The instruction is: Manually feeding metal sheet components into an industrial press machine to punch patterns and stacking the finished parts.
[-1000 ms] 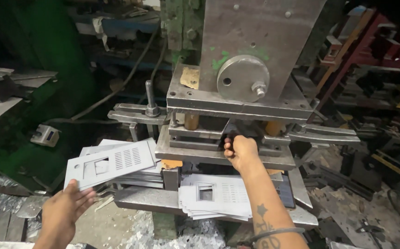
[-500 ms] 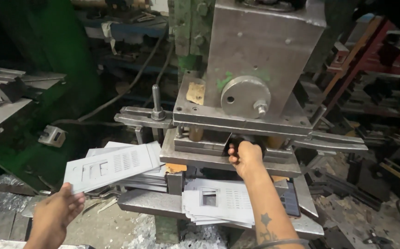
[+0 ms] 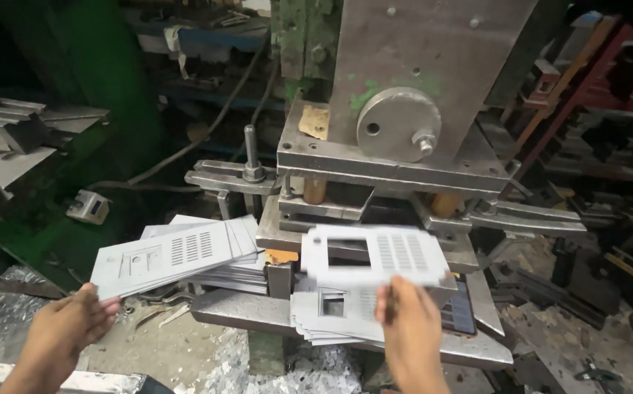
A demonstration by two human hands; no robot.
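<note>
Head view: my left hand (image 3: 64,328) grips a vented metal sheet (image 3: 167,257) beside the press (image 3: 411,109); my right hand (image 3: 407,328) lifts a punched sheet (image 3: 375,255) above the stack (image 3: 331,314), more apparently waiting.

We see the press's steel bed plate (image 3: 243,310) carrying two stacks of punched sheet-metal panels: one (image 3: 218,271) at left, another (image 3: 331,317) in front (edges fanned out unevenly).
</note>
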